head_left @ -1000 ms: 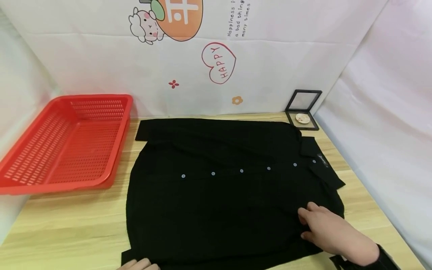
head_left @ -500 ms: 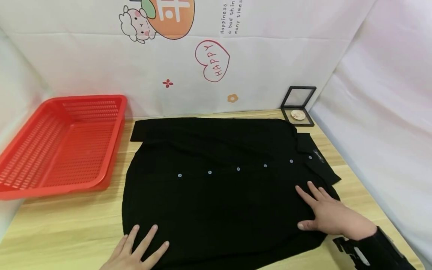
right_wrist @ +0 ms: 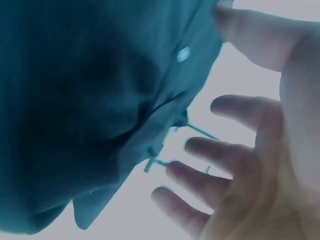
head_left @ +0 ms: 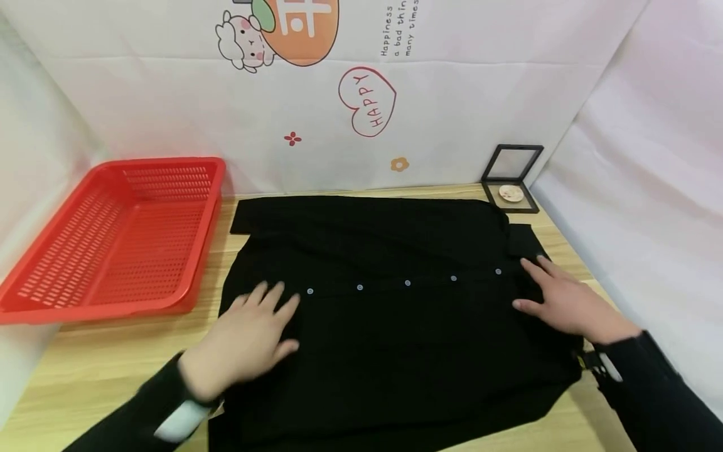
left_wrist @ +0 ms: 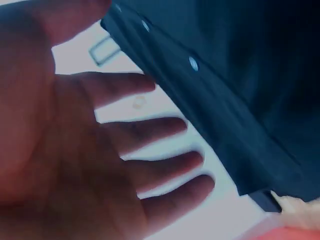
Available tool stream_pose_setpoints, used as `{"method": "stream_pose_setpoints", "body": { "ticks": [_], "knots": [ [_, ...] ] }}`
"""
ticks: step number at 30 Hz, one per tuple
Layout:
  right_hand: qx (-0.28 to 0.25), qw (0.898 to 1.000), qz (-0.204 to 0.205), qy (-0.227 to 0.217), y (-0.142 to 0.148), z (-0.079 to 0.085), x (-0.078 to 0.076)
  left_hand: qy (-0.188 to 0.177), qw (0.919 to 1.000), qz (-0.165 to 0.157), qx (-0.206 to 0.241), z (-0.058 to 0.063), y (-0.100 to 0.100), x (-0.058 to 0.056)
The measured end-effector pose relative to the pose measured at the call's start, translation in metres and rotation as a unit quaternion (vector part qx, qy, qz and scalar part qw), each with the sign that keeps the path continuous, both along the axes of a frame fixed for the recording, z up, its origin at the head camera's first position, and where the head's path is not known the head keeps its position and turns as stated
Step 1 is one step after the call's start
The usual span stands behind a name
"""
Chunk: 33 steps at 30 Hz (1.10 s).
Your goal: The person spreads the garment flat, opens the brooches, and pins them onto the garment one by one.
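Note:
A black button-up shirt [head_left: 395,351] lies spread flat, its row of pale buttons running across and its collar [head_left: 522,240] at the right. My left hand [head_left: 245,336] is over the shirt's left part, fingers spread, near the leftmost button; it is slightly blurred. Over the collar end is my right hand [head_left: 565,298], fingers extended, covering part of the collar. In the left wrist view the left fingers [left_wrist: 155,135] are straight and grip nothing. The right fingers [right_wrist: 215,165] look likewise spread and hold nothing. Whether either hand touches the cloth I cannot tell.
A red plastic basket [head_left: 152,251] stands on the wooden table [head_left: 113,364] at the left. At the back right corner sits a black hinged frame [head_left: 511,179] with a round pale disc [head_left: 511,193] in it. White printed cloth [head_left: 452,113] hangs behind.
My left hand has come up from the front edge onto the shirt's left part. The right hand has uncurled, then moved away from me to the collar.

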State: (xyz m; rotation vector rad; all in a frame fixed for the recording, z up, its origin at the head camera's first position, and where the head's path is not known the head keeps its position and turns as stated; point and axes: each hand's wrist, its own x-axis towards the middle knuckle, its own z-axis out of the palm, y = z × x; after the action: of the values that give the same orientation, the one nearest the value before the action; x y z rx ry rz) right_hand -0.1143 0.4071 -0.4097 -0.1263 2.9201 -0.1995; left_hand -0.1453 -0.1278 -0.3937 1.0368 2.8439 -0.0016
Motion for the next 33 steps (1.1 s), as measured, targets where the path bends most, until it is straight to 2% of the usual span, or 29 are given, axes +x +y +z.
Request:
{"method": "stream_pose_setpoints", "body": {
  "ticks": [5, 7, 9, 13, 16, 19, 21, 25, 29, 33],
  "knots": [
    [-0.026, 0.997, -0.017, -0.068, 0.016, -0.016, -0.028, -0.066, 0.9945, 0.081, -0.010, -0.013, 0.035, -0.073],
    [-0.037, 0.995, -0.027, -0.090, 0.020, -0.021, -0.035, -0.094, 0.9893, 0.111, -0.010, -0.020, 0.038, -0.094],
    [-0.045, 0.992, -0.033, -0.109, 0.021, -0.021, -0.039, -0.127, 0.9816, 0.142, -0.013, -0.025, 0.038, -0.106],
    [-0.032, 0.990, -0.040, -0.128, 0.020, -0.008, -0.048, -0.175, 0.9661, 0.188, -0.025, -0.027, 0.036, -0.114],
    [-0.020, 0.993, -0.049, -0.110, 0.019, 0.002, -0.058, -0.164, 0.9665, 0.195, -0.031, -0.024, 0.037, -0.118],
    [-0.035, 0.994, -0.048, -0.087, 0.021, 0.001, -0.070, -0.167, 0.9660, 0.195, -0.028, -0.023, 0.038, -0.126],
    [-0.059, 0.993, -0.044, -0.097, 0.024, -0.004, -0.077, -0.190, 0.9612, 0.198, -0.023, -0.024, 0.038, -0.131],
    [-0.086, 0.985, -0.052, -0.139, 0.033, -0.015, -0.085, -0.243, 0.9454, 0.217, -0.006, -0.026, 0.036, -0.139],
    [-0.080, 0.979, -0.088, -0.166, 0.037, -0.018, -0.089, -0.251, 0.9419, 0.223, -0.002, -0.029, 0.033, -0.142],
    [-0.109, 0.972, -0.087, -0.188, 0.035, -0.006, -0.092, -0.255, 0.9411, 0.222, -0.001, -0.030, 0.031, -0.141]
  ]
}}
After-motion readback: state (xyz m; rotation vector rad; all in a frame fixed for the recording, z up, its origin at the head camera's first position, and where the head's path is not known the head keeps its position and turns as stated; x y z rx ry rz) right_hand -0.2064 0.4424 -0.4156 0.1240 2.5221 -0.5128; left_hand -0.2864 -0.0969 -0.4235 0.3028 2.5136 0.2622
